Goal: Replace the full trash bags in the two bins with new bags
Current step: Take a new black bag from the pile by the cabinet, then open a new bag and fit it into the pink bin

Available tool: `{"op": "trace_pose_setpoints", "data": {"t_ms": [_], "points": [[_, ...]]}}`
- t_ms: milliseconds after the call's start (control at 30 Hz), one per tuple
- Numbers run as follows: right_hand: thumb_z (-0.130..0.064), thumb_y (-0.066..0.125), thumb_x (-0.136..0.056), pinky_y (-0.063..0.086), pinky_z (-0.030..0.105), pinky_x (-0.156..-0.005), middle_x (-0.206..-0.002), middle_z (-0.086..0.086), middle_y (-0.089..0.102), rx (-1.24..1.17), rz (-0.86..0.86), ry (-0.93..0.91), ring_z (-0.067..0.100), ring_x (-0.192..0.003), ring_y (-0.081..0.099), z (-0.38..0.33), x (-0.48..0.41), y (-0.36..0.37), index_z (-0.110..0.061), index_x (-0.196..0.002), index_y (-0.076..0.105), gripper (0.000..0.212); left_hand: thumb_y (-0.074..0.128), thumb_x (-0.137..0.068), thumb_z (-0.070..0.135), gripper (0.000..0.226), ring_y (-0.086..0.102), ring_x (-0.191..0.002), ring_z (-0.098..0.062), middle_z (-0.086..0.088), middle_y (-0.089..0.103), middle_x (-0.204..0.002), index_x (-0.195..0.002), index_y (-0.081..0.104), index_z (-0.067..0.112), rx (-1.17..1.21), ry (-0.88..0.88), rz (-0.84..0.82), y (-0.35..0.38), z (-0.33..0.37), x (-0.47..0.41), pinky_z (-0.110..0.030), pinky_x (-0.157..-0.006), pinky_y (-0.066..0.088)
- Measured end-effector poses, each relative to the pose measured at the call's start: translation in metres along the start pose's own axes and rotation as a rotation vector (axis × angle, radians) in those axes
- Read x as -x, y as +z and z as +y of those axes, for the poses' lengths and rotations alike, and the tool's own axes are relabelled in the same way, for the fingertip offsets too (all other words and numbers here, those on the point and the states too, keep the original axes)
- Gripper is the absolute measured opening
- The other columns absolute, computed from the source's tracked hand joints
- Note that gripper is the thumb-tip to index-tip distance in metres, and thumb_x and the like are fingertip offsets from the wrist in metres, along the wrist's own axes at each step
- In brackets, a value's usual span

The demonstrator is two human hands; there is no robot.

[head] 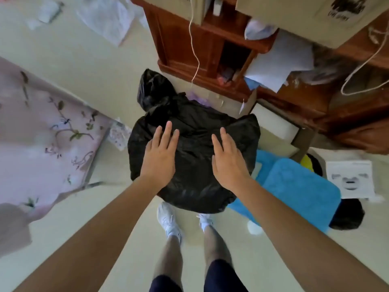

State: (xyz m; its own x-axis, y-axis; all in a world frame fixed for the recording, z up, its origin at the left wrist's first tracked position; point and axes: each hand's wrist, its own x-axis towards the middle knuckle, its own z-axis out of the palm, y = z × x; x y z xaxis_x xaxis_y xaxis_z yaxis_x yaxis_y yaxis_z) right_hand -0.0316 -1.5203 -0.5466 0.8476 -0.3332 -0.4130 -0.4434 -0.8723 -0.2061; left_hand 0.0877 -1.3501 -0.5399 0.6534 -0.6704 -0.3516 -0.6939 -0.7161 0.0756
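Black trash bag (193,165), full: pressed under both palms. Left hand (161,157) and right hand (228,159) laid flat, fingers straight, slightly spread; bag's gathered neck (151,89) beyond fingertips.

No writing can be read. The cardboard box (336,11), well beyond and to the right of the right hand (228,159), bears a black print with a line of letters beneath, too blurred to make out. The white printed sheet (349,179) off to that hand's right shows grey pictures and illegible fine print.
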Motion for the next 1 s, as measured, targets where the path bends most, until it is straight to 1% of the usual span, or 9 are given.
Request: {"op": "trace_pose_setpoints", "data": {"t_ms": [67, 133, 233, 300, 400, 500, 633, 800, 1000], "points": [[-0.03, 0.044, -0.103, 0.047, 0.044, -0.099, -0.165, 0.013, 0.008, -0.047, -0.054, 0.081, 0.033, -0.134, 0.043, -0.002, -0.005, 0.042, -0.013, -0.159, 0.004, 0.071, 0.052, -0.092, 0.016, 0.084, 0.005, -0.15, -0.035, -0.009, -0.006, -0.164, -0.156, -0.002, 0.015, -0.029, 0.001, -0.088, 0.046, -0.005, -0.008, -0.046, -0.112, 0.031], [-0.036, 0.048, -0.101, 0.05, 0.044, -0.085, -0.146, 0.015, 0.042, -0.037, -0.095, 0.113, 0.033, -0.111, 0.059, -0.002, -0.002, 0.076, -0.013, -0.159, 0.007, 0.075, 0.052, -0.093, 0.017, 0.083, 0.026, -0.141, -0.036, -0.012, 0.016, -0.16, -0.155, -0.002, 0.013, -0.034, -0.018, -0.162, 0.085, -0.008, -0.006, -0.045, -0.105, 0.038], [-0.038, 0.056, -0.097, 0.051, 0.04, -0.076, -0.12, 0.011, 0.059, 0.013, -0.145, 0.096, 0.032, -0.1, 0.064, -0.005, 0.012, 0.102, -0.019, -0.155, 0.023, 0.069, 0.057, -0.088, 0.017, 0.063, 0.047, -0.115, -0.036, -0.015, 0.05, -0.128, -0.146, 0.034, 0.013, -0.086, 0.026, -0.187, 0.116, -0.017, 0.013, -0.047, -0.092, 0.042], [-0.038, 0.057, -0.096, 0.051, 0.039, -0.074, -0.117, 0.009, 0.062, 0.011, -0.192, 0.104, 0.033, -0.099, 0.065, -0.01, 0.022, 0.101, -0.024, -0.15, 0.035, 0.06, 0.07, -0.076, 0.013, 0.047, 0.056, -0.096, -0.036, -0.014, 0.06, -0.104, -0.121, 0.06, 0.012, -0.095, 0.097, -0.149, 0.119, -0.026, 0.031, -0.043, -0.078, 0.047], [-0.044, 0.055, -0.096, 0.05, 0.039, -0.072, -0.11, 0.008, 0.063, 0.075, -0.241, 0.027, 0.034, -0.096, 0.066, -0.025, 0.027, 0.081, -0.027, -0.135, 0.052, 0.043, 0.084, -0.059, 0.014, 0.039, 0.059, -0.072, -0.032, -0.01, 0.061, -0.079, -0.095, 0.069, 0.012, -0.127, 0.127, -0.112, 0.101, -0.046, 0.055, -0.036, -0.059, 0.048], [-0.043, 0.057, -0.095, 0.043, 0.035, -0.063, -0.103, 0.008, 0.06, 0.156, -0.203, -0.156, 0.033, -0.088, 0.066, -0.053, 0.021, 0.051, -0.023, -0.114, 0.064, 0.029, 0.084, -0.064, 0.018, 0.034, 0.059, -0.072, -0.027, -0.007, 0.059, -0.082, -0.094, 0.068, 0.017, -0.181, 0.105, -0.167, 0.057, -0.067, 0.076, -0.033, -0.058, 0.046], [-0.037, 0.078, -0.079, 0.047, 0.035, -0.06, -0.084, 0.007, 0.058, 0.251, -0.058, -0.413, 0.03, -0.076, 0.062, -0.115, 0.012, 0.01, -0.018, -0.088, 0.073, 0.022, 0.074, -0.077, 0.02, 0.029, 0.058, -0.082, -0.025, -0.006, 0.058, -0.093, -0.104, 0.063, 0.019, -0.236, -0.087, -0.121, -0.018, -0.108, 0.118, -0.032, -0.059, 0.037], [-0.036, 0.073, -0.08, 0.044, 0.039, -0.071, -0.085, 0.004, 0.058, 0.26, 0.092, -0.704, 0.028, -0.083, 0.058, -0.216, 0.029, -0.031, -0.02, -0.086, 0.073, 0.017, 0.072, -0.08, 0.018, 0.035, 0.058, -0.089, -0.025, -0.004, 0.059, -0.099, -0.112, 0.059, 0.02, -0.224, -0.416, -0.043, -0.086, -0.148, 0.219, -0.032, -0.064, 0.038], [-0.027, 0.075, -0.076, 0.044, 0.036, -0.069, -0.081, 0.003, 0.061, 0.382, -0.006, -0.959, 0.026, -0.08, 0.06, -0.311, 0.113, -0.052, -0.022, -0.091, 0.066, 0.018, 0.074, -0.076, 0.019, 0.025, 0.061, -0.081, -0.024, -0.004, 0.059, -0.092, -0.099, 0.064, 0.022, -0.215, -0.656, -0.119, -0.1, -0.166, 0.377, -0.032, -0.06, 0.043]]}}
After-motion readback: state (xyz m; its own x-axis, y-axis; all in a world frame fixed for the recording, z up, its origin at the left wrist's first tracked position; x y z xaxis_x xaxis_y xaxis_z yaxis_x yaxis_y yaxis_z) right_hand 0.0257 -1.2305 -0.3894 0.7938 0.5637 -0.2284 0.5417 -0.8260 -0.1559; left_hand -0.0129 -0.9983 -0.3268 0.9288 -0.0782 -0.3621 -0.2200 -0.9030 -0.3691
